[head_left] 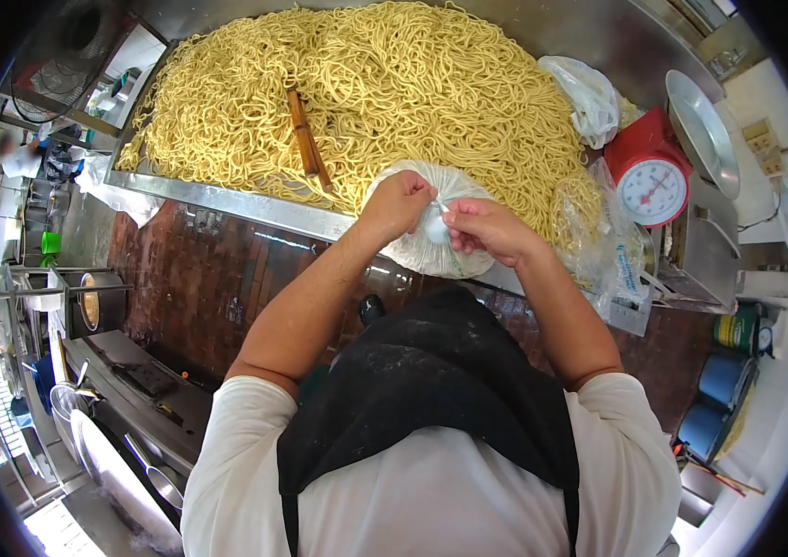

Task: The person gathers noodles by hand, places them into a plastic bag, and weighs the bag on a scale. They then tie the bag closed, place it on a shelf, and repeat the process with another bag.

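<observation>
A filled clear plastic bag [436, 262] rests at the front edge of the metal trough, its pale contents blurred by the plastic. My left hand [399, 206] pinches the gathered top of the bag, fingers closed. Close beside it, my right hand [489, 229] is also closed in a pinch at the bag's neck. Behind both hands spreads a broad heap of yellow noodles [413, 84]. Two brown wooden sticks [304, 137] lie on the noodles, left of my hands.
Right of the noodles stands a red dial scale [651, 176] with a metal pan [700, 125]. Loose plastic bags [612, 246] hang over the trough's right front edge, and a white bag [584, 97] lies farther back. The trough's metal rim [255, 206] runs along the front.
</observation>
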A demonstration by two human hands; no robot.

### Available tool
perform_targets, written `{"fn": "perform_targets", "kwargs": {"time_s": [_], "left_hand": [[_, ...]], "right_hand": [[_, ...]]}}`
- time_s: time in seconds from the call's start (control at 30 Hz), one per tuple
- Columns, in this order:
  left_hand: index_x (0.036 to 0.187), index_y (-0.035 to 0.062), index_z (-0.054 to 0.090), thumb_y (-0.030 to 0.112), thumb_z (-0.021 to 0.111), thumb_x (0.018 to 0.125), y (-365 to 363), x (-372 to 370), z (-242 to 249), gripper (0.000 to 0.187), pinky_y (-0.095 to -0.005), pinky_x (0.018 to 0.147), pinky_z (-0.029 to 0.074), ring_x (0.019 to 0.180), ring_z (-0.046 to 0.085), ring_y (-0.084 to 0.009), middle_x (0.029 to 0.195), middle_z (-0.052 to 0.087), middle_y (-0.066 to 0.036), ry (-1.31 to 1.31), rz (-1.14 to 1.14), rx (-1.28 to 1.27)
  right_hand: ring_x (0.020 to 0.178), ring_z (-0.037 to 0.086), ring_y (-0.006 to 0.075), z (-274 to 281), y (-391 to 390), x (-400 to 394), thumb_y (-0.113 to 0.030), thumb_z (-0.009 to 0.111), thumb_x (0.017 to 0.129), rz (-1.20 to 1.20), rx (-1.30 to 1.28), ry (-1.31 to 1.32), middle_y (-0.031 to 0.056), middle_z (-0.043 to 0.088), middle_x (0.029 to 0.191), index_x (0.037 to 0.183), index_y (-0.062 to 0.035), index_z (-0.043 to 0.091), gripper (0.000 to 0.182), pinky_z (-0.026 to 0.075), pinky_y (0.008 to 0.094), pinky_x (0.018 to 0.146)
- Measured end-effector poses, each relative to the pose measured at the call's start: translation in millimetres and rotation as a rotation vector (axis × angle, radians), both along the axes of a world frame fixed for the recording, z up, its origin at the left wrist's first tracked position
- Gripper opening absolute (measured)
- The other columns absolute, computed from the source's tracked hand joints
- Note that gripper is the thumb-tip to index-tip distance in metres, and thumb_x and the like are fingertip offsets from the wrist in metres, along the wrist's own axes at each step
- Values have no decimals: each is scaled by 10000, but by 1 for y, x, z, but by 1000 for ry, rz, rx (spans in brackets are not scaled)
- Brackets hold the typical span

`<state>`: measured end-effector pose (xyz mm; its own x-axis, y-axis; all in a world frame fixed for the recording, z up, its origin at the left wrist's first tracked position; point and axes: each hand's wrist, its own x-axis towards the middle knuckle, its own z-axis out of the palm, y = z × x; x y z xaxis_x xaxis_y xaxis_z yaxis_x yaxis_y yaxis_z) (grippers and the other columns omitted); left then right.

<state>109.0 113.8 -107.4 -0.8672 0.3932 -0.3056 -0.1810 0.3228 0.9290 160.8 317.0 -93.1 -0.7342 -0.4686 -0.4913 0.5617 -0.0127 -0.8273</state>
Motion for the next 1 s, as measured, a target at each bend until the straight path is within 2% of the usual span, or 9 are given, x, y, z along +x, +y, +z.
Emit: {"fn": "perform_targets", "kwargs": {"time_s": [0.1,0.13,0.23,0.3,0.33,0.4,0.57,0.67,1.0], "left_hand": [[929,-11,649,224,667,922,3,6,2,235,-334,489,473,505,604,-177,640,623,-87,66,42,-102],[937,-1,664,199,668,917,5,9,-1,202,-338,512,477,541,602,-181,649,610,-79,265,73,-160],[965,23,703,161,676,900,8,18,-7,155,-358,575,493,618,621,-221,682,612,-89,596,140,-179],[1001,71,754,145,695,881,7,26,-9,153,-390,617,512,677,648,-299,750,644,-114,827,157,-150],[1001,71,754,145,695,881,6,29,-8,153,-390,617,512,677,648,-299,750,644,-114,828,151,-146],[1022,101,757,140,707,866,6,34,-6,169,-404,627,513,687,646,-311,754,637,-107,823,82,-211],[871,79,679,167,698,814,12,20,-10,107,-442,637,506,740,650,-346,808,639,-115,761,76,-320],[924,122,702,183,662,833,8,16,-8,116,-436,643,527,757,661,-323,810,645,-99,816,-31,-301],[1008,152,712,172,660,831,4,10,-13,186,-410,703,548,827,680,-303,905,697,-78,878,-164,-305]], "right_hand": [[674,588,85,18,1,11,-292,560,1003,-175,27,-137,-3,644,830,946,-85,623,224,436,218,576],[674,588,85,16,3,10,-292,560,1003,-171,27,-136,-3,644,830,946,-85,623,224,436,218,576],[667,588,100,0,7,-2,-300,530,1013,-118,259,88,31,662,878,959,-70,623,254,453,244,565],[610,555,105,-8,4,-13,-309,540,1016,-389,286,233,27,649,857,987,-57,597,260,431,257,523],[610,555,105,-4,-1,-19,-309,540,1016,-396,288,233,27,649,857,987,-57,597,260,431,257,523],[575,518,111,7,-19,-32,-309,540,1019,-608,-142,-149,28,634,832,1030,-76,582,237,397,253,492],[482,386,66,46,-53,-31,-343,548,1022,-503,-232,-173,-50,440,610,867,-151,469,259,316,264,459],[466,364,68,54,-51,-20,-356,565,1011,-488,-276,-215,-62,411,590,853,-156,463,275,308,266,454],[442,382,101,42,-23,7,-359,607,975,-477,-14,-102,-50,418,578,980,-90,556,274,356,296,454]]}}
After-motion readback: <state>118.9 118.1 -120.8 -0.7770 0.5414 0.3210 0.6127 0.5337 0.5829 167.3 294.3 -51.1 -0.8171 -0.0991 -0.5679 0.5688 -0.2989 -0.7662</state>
